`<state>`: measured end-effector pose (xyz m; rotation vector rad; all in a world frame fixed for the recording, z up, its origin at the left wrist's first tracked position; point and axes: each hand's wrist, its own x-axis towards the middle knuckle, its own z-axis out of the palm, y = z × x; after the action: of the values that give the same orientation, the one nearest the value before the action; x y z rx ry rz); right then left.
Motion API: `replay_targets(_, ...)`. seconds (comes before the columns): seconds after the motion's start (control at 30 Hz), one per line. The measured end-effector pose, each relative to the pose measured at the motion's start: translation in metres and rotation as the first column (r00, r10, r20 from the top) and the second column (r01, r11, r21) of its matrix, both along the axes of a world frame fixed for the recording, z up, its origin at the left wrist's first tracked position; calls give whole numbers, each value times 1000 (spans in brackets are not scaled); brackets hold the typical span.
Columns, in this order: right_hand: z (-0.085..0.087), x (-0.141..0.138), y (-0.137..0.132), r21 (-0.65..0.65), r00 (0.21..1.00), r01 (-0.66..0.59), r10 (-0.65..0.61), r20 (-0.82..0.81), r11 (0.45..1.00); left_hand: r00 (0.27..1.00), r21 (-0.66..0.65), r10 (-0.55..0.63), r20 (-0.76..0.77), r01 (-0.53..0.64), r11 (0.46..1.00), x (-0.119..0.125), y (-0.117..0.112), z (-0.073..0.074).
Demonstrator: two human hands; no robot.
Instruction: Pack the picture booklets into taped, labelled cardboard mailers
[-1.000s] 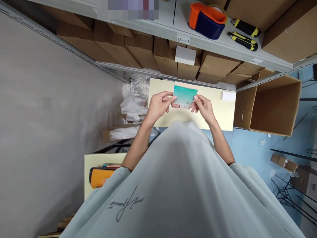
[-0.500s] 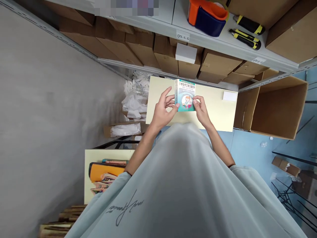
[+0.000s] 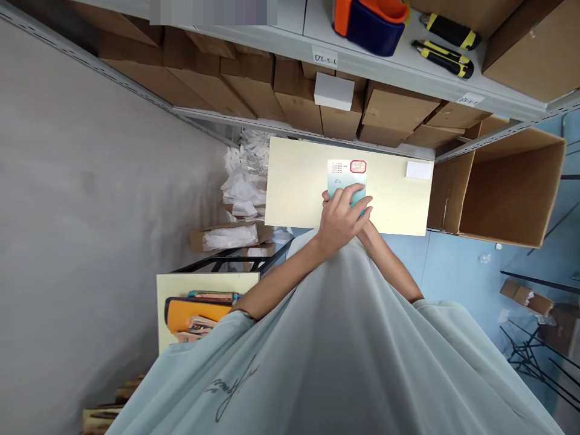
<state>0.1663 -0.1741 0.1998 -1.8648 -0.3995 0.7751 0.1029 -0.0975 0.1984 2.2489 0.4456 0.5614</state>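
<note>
A small thick book (image 3: 339,175) with a pale-to-teal cover is held over the cream tabletop (image 3: 294,181). Its upward side has lines of small print and a red-framed label at the top right. Across the lower part of this cover lies my left hand (image 3: 339,214), fingers spread and reaching toward the book's right edge. My right hand (image 3: 364,228) comes in from the right and is mostly hidden under the left hand and book, seemingly supporting the book from below. A fingertip shows at the book's left edge; whose hand it belongs to I cannot tell.
A white slip (image 3: 418,170) lies at the table's right end, beside a large open carton (image 3: 507,187). Above, a metal shelf (image 3: 272,42) holds cardboard boxes, a tape dispenser (image 3: 374,27) and cutter knives (image 3: 444,59). Books and an orange item (image 3: 194,314) sit at lower left.
The book has been turned from its illustrated front to the side with the red label. My left hand has moved right, over the cover; my right hand has gone lower, behind it.
</note>
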Motion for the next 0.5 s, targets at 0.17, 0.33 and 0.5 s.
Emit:
replay_targets(0.17,-34,20,16,132,972,-6,37,-232,991,998,-214,64,20,-58,975,-10,17,5)
replay_targets(0.33,-59,41,13,149,970,136,-101,-221,979,962,-544,274,-13,-237,805,-23,51,-24)
replay_targets(0.5,-58,42,5,135,989,146,-143,-39,980,945,-751,284,-161,-304,587,-28,76,-65)
